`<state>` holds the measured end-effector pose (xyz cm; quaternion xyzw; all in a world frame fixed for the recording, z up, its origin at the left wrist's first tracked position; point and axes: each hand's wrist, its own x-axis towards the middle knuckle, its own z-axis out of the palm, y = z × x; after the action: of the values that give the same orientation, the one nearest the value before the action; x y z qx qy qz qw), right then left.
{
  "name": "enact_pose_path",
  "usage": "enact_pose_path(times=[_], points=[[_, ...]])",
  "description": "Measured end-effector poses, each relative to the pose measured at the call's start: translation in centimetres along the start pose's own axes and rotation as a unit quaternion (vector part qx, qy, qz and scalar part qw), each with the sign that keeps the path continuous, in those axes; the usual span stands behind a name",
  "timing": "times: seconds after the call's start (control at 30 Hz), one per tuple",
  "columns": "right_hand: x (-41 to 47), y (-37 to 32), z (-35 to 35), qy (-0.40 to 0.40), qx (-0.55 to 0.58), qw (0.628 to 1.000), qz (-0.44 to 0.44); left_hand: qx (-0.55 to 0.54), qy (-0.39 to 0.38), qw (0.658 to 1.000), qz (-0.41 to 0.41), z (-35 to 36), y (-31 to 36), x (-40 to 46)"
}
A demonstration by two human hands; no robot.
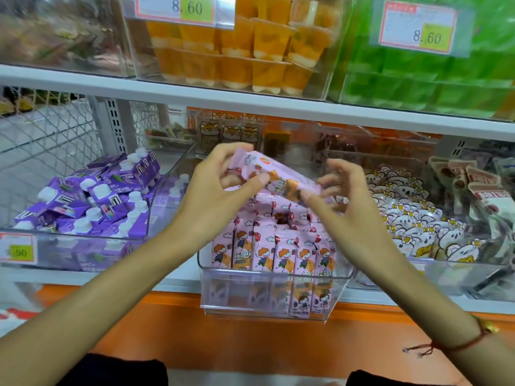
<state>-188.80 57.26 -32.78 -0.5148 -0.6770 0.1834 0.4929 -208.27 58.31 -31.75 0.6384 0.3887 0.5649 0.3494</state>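
A pink snack packet (274, 174) with a cartoon child printed on it lies slanted in the air above a clear plastic bin (273, 277). My left hand (220, 188) pinches the packet's upper left end between thumb and fingers. My right hand (340, 196) holds its lower right end with thumb and fingertips, the other fingers spread. The bin hangs out over the shelf's front edge and holds several rows of the same pink packets (276, 252) standing upright.
Left of the bin a clear tray holds purple capped pouches (92, 199). On the right lie white cartoon packets (412, 221) and brown-and-white packets (479, 190). The shelf above carries orange jelly cups (250, 51) and green packs (434, 76) behind price tags.
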Motion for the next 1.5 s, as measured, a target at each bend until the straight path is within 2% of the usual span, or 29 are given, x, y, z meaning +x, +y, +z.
enact_pose_path(times=[0.1, 0.17, 0.23, 0.33, 0.47, 0.67, 0.73, 0.83, 0.93, 1.1, 1.27, 1.33, 1.43, 1.5], points=[[-0.4, 0.5, 0.7, -0.088, -0.219, 0.965, -0.116, 0.073, 0.071, 0.995, -0.009, -0.3, -0.9, 0.5], [-0.5, 0.8, 1.4, -0.154, -0.313, 0.927, -0.140, 0.109, 0.074, 0.991, 0.001, -0.5, -1.5, 0.9], [-0.3, 1.0, 2.0, -0.186, -0.386, 0.890, -0.155, 0.140, 0.061, 0.988, 0.012, -0.5, -1.9, 1.2], [0.3, 1.1, 2.3, -0.217, -0.442, 0.858, -0.145, 0.173, 0.037, 0.984, 0.021, -0.3, -2.3, 1.5], [0.4, 1.4, 2.2, -0.301, -0.465, 0.822, -0.134, 0.237, -0.002, 0.971, 0.035, 0.3, -2.6, 1.6], [0.1, 0.6, 1.2, -0.303, -0.411, 0.848, -0.139, 0.339, -0.058, 0.936, 0.071, 0.6, -1.6, 2.4], [-0.1, 0.5, 0.7, -0.303, -0.399, 0.854, -0.143, 0.363, -0.108, 0.924, 0.059, 0.6, -1.0, 3.3], [-0.4, 0.4, 0.4, -0.296, -0.391, 0.857, -0.158, 0.419, -0.210, 0.883, 0.028, 1.3, -0.8, 5.0], [-0.8, 0.3, 0.2, -0.281, -0.391, 0.860, -0.168, 0.482, -0.244, 0.840, 0.050, 2.9, -2.0, 5.8], [-1.7, 0.6, -0.1, -0.265, -0.379, 0.871, -0.167, 0.459, -0.226, 0.859, 0.021, 3.9, -3.4, 6.3], [-2.0, 0.8, -0.2, -0.249, -0.382, 0.873, -0.173, 0.450, -0.330, 0.830, -0.008, 3.0, -3.4, 6.6], [-2.0, 0.8, -0.3, -0.240, -0.383, 0.875, -0.172, 0.460, -0.324, 0.827, 0.005, 2.7, -2.9, 6.4], [-2.0, 0.8, -0.7, -0.234, -0.386, 0.876, -0.171, 0.451, -0.289, 0.842, 0.057, 2.1, -2.4, 5.5], [-1.9, 0.9, -0.9, -0.229, -0.390, 0.875, -0.172, 0.454, -0.315, 0.831, 0.066, 1.9, -2.4, 4.6]])
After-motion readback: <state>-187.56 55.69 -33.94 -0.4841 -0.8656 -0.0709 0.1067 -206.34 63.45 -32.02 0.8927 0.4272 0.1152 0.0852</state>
